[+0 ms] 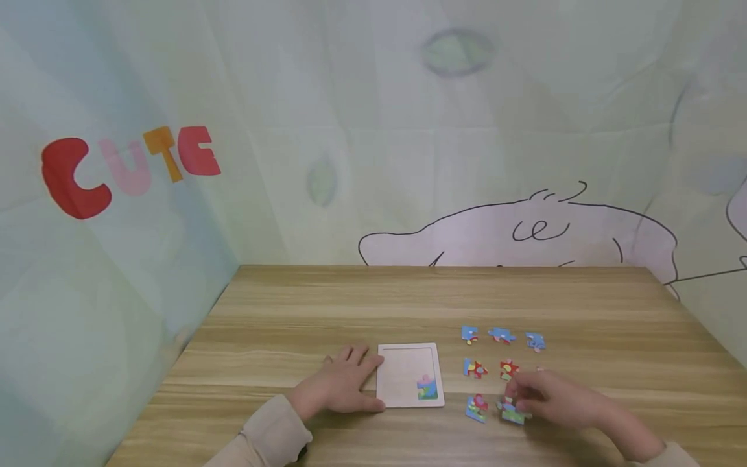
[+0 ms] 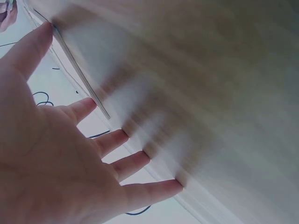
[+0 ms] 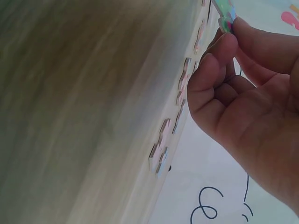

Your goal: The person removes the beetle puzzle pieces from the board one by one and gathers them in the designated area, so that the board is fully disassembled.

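A square white puzzle tray [image 1: 403, 379] lies flat on the table, with one blue, green and pink puzzle piece [image 1: 428, 388] set in its lower right corner. My left hand [image 1: 348, 381] spreads its fingers on the wood, and the thumb and index fingertip touch the tray's left edge. In the left wrist view this hand [image 2: 60, 154] has its fingers straight. To the right of the tray, my right hand [image 1: 551, 397] pinches a green and blue puzzle piece [image 1: 513, 412] between thumb and fingers. The right wrist view shows that piece [image 3: 226, 16] lifted at the fingertips.
Several loose puzzle pieces lie in rough rows right of the tray, among them a blue one [image 1: 502, 335], a red and yellow one [image 1: 475, 368] and a green and red one [image 1: 476, 408]. A printed cloth [image 1: 292, 130] hangs behind the wooden table [image 1: 327, 298].
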`<move>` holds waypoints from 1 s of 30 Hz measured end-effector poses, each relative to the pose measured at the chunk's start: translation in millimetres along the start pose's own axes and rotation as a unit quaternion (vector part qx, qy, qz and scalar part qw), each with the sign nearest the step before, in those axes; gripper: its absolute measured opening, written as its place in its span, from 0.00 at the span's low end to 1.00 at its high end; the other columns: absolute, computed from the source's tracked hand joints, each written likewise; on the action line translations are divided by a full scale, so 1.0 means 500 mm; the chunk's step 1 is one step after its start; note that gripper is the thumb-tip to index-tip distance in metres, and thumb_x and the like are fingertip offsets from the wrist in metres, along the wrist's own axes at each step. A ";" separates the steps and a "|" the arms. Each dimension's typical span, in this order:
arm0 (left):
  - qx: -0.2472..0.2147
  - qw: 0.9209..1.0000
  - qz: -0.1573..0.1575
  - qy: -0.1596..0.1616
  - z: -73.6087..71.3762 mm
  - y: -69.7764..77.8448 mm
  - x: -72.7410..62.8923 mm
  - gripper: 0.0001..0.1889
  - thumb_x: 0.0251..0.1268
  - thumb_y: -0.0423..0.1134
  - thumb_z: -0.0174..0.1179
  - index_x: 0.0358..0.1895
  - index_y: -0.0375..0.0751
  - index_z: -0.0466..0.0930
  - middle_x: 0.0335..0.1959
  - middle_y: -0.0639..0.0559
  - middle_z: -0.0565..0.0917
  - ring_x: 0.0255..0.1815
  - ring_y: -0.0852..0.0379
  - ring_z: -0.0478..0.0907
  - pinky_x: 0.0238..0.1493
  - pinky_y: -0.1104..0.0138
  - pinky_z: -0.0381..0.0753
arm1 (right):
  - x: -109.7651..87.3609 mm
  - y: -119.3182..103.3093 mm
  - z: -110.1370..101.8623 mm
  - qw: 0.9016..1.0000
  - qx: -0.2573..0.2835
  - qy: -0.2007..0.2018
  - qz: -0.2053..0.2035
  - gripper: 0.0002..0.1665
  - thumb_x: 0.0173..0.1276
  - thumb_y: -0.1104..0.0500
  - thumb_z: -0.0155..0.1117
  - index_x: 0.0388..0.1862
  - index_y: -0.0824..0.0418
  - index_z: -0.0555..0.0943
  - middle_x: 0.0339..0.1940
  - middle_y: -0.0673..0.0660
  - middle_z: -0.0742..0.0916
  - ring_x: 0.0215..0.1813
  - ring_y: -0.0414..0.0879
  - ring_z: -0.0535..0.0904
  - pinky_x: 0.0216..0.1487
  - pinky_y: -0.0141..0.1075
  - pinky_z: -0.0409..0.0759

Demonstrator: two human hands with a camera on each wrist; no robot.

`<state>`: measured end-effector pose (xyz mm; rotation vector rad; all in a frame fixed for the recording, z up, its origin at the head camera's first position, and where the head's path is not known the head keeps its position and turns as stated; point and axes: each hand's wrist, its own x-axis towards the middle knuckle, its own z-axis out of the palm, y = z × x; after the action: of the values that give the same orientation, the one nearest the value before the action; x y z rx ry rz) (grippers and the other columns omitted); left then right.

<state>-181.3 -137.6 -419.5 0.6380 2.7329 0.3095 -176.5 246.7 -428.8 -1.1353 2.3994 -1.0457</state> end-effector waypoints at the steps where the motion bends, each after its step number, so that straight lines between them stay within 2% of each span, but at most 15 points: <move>1: 0.001 1.000 0.000 0.001 0.000 0.000 0.000 0.43 0.57 0.64 0.61 0.71 0.44 0.63 0.73 0.35 0.58 0.72 0.29 0.53 0.59 0.29 0.57 | -0.001 0.000 0.000 1.000 0.000 -0.001 0.000 0.04 0.69 0.61 0.59 0.41 0.59 0.78 0.32 0.39 0.79 0.34 0.27 0.71 0.32 0.29 0.73; 5: 0.001 1.000 0.001 0.004 0.002 -0.001 -0.001 0.43 0.56 0.64 0.61 0.71 0.44 0.63 0.73 0.35 0.58 0.71 0.28 0.53 0.59 0.29 0.57 | -0.002 0.002 0.004 1.000 0.000 -0.002 0.012 0.04 0.68 0.61 0.60 0.40 0.59 0.78 0.30 0.39 0.79 0.33 0.27 0.70 0.31 0.29 0.72; 9: 0.001 1.000 0.000 0.005 0.004 -0.001 -0.002 0.43 0.56 0.64 0.61 0.71 0.44 0.63 0.73 0.34 0.58 0.71 0.28 0.53 0.59 0.29 0.57 | -0.005 0.003 0.008 0.999 -0.018 0.000 0.041 0.04 0.67 0.60 0.61 0.40 0.58 0.79 0.31 0.38 0.79 0.34 0.28 0.68 0.33 0.30 0.72; 13: 0.002 1.000 0.000 0.006 0.005 -0.003 0.000 0.43 0.56 0.65 0.61 0.71 0.45 0.63 0.73 0.34 0.58 0.71 0.28 0.53 0.59 0.29 0.57 | -0.005 0.003 0.008 0.998 -0.013 -0.006 0.064 0.05 0.67 0.59 0.61 0.41 0.58 0.79 0.32 0.39 0.80 0.35 0.29 0.68 0.35 0.30 0.71; 18: 0.002 1.000 0.002 0.007 0.005 -0.003 0.000 0.43 0.56 0.65 0.61 0.71 0.44 0.63 0.73 0.35 0.58 0.71 0.28 0.54 0.59 0.29 0.57 | -0.005 0.002 0.008 0.997 0.002 -0.011 0.071 0.06 0.68 0.59 0.61 0.41 0.59 0.79 0.33 0.40 0.81 0.35 0.28 0.69 0.35 0.29 0.73; 30: 0.003 1.000 0.004 0.008 0.008 -0.005 0.002 0.43 0.56 0.65 0.61 0.71 0.45 0.63 0.73 0.35 0.58 0.71 0.29 0.54 0.59 0.29 0.57 | -0.008 0.009 0.009 0.997 -0.021 0.003 0.078 0.06 0.66 0.59 0.63 0.39 0.58 0.78 0.31 0.40 0.79 0.34 0.29 0.68 0.33 0.29 0.72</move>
<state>-181.9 -138.8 -424.0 0.6504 2.7480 0.3090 -174.0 249.4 -435.3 -0.9420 2.4793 -0.9527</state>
